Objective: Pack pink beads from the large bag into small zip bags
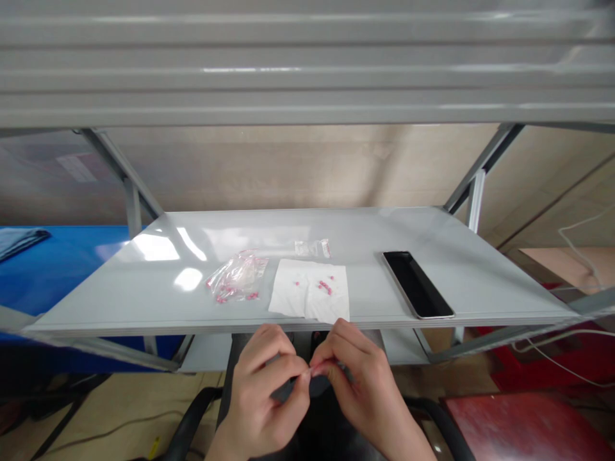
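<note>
Below the shelf's front edge, my left hand and my right hand meet at their fingertips. Both pinch thumb against forefinger. Something small and pinkish may show between the tips, but the fingers hide most of it. Just beyond them a white tissue lies unfolded on the shelf. Several small pink beads rest on its right half, and a single pink bead on its left half. Left of the tissue is a clear plastic bag with more pink pieces in it.
A small clear zip bag lies behind the tissue. To the right, a black phone lies flat on the white shelf. Metal struts flank the shelf, and a ribbed panel hangs above. A red stool stands lower right.
</note>
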Demonstrator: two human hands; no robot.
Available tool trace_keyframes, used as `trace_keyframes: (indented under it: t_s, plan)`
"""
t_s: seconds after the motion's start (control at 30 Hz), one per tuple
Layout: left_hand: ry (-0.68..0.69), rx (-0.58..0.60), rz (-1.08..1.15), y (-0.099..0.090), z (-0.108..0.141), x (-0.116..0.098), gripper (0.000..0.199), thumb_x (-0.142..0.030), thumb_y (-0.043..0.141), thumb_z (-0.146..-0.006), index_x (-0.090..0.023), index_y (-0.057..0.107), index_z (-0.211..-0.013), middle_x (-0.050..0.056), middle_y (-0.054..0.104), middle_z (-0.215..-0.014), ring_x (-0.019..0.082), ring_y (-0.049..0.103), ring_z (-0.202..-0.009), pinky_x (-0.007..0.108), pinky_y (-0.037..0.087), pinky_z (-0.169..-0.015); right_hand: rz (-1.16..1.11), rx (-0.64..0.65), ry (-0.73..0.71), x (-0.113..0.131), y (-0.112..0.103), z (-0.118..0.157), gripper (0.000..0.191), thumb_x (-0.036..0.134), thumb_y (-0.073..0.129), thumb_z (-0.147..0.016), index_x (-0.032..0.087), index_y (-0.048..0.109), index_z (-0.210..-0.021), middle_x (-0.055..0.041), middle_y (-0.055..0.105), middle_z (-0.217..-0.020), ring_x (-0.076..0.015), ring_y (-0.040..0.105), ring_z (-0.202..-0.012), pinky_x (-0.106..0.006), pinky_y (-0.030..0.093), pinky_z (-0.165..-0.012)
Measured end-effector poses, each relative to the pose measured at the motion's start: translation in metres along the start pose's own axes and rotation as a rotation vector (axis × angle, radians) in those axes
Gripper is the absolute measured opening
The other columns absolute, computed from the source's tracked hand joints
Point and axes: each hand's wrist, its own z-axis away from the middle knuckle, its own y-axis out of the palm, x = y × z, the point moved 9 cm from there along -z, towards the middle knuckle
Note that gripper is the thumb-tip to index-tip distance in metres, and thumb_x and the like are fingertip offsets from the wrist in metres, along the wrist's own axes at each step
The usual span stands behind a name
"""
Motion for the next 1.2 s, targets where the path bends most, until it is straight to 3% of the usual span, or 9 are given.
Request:
trace_keyframes:
  t_s: [0.13, 0.37, 0.57, 0.67, 0.73, 0.8, 0.9, 1.03, 1.2]
  plan:
    - [0.049, -0.002, -0.005, 0.000, -0.002, -0.006, 0.017, -0.003, 0.053, -0.080, -0.019, 0.058, -0.075, 0.001, 0.048, -0.067, 0.016, 0.046, -0.063, 0.033, 0.038, -0.060, 0.018, 0.012, 0.013, -0.003, -0.003, 0.004, 0.025, -0.002, 0.054, -0.085, 0.021, 0.063, -0.078, -0.0006, 0.061, -0.077, -0.0159, 0.058, -0.074, -0.025, 0.042, -0.066]
    - [0.012, -0.012, 0.016, -0.003, -0.001, 0.000, 0.016, -0.005, 0.054, -0.082, -0.020, 0.059, -0.076, 0.001, 0.048, -0.068, 0.017, 0.047, -0.065, 0.033, 0.039, -0.061, 0.107, 0.007, -0.041, -0.005, -0.011, 0.006, 0.025, 0.002, 0.051, -0.092, 0.020, 0.063, -0.079, -0.0012, 0.061, -0.075, -0.0151, 0.058, -0.069, -0.025, 0.043, -0.063]
    - [-0.085, -0.015, 0.042, -0.009, -0.003, 0.018, 0.015, -0.008, 0.056, -0.087, -0.019, 0.062, -0.079, 0.002, 0.056, -0.071, 0.016, 0.055, -0.069, 0.030, 0.044, -0.062, 0.014, 0.075, -0.142, 0.006, -0.020, -0.009, 0.024, 0.006, 0.051, -0.095, 0.021, 0.070, -0.094, -0.0031, 0.068, -0.082, -0.0152, 0.063, -0.074, -0.025, 0.048, -0.066]
    - [-0.117, -0.022, 0.027, -0.009, -0.003, 0.032, 0.013, -0.011, 0.056, -0.090, -0.021, 0.064, -0.088, 0.002, 0.062, -0.075, 0.017, 0.060, -0.071, 0.029, 0.047, -0.064, 0.058, -0.076, -0.191, 0.005, -0.044, -0.031, 0.026, 0.008, 0.049, -0.094, 0.020, 0.071, -0.085, -0.0027, 0.066, -0.074, -0.0157, 0.062, -0.069, -0.027, 0.048, -0.063]
    - [-0.157, -0.001, -0.062, -0.004, 0.000, 0.048, 0.013, -0.014, 0.054, -0.092, -0.021, 0.063, -0.097, 0.003, 0.067, -0.084, 0.019, 0.065, -0.079, 0.031, 0.052, -0.071, 0.061, -0.253, -0.077, -0.017, -0.065, -0.055, 0.017, 0.015, 0.057, -0.090, 0.020, 0.069, -0.080, -0.0032, 0.068, -0.074, -0.0175, 0.064, -0.071, -0.030, 0.051, -0.068]
    - [-0.165, 0.055, -0.211, 0.006, 0.004, 0.062, 0.021, -0.016, 0.054, -0.092, -0.022, 0.061, -0.110, 0.007, 0.071, -0.102, 0.023, 0.067, -0.096, 0.038, 0.054, -0.086, 0.020, -0.397, 0.233, -0.064, -0.081, -0.081, 0.006, 0.020, 0.065, -0.085, 0.018, 0.068, -0.080, -0.0035, 0.071, -0.077, -0.0182, 0.067, -0.075, -0.030, 0.054, -0.073]
    - [-0.099, 0.162, -0.407, 0.024, 0.013, 0.071, 0.037, -0.016, 0.056, -0.089, -0.021, 0.056, -0.126, 0.011, 0.067, -0.126, 0.029, 0.060, -0.119, 0.049, 0.046, -0.104, 0.038, -0.361, 0.401, -0.116, -0.077, -0.126, 0.008, 0.016, 0.060, -0.089, 0.013, 0.067, -0.087, -0.0045, 0.070, -0.077, -0.0162, 0.068, -0.070, -0.030, 0.057, -0.070]
    - [-0.112, 0.200, -0.524, 0.032, 0.024, 0.072, 0.036, -0.017, 0.056, -0.089, -0.019, 0.057, -0.126, 0.012, 0.066, -0.129, 0.031, 0.057, -0.121, 0.051, 0.045, -0.101, 0.158, -0.256, 0.568, -0.171, -0.064, -0.155, 0.017, 0.028, 0.063, -0.096, 0.013, 0.066, -0.103, -0.0039, 0.069, -0.093, -0.0151, 0.068, -0.075, -0.031, 0.059, -0.069]
    - [-0.138, 0.183, -0.539, 0.028, 0.023, 0.067, 0.027, -0.016, 0.056, -0.089, -0.021, 0.062, -0.115, 0.010, 0.067, -0.122, 0.031, 0.058, -0.114, 0.048, 0.046, -0.095, 0.389, -0.157, 0.598, -0.188, -0.056, -0.154, 0.024, 0.034, 0.063, -0.097, 0.015, 0.065, -0.110, -0.0064, 0.068, -0.110, -0.0195, 0.068, -0.092, -0.039, 0.057, -0.082]
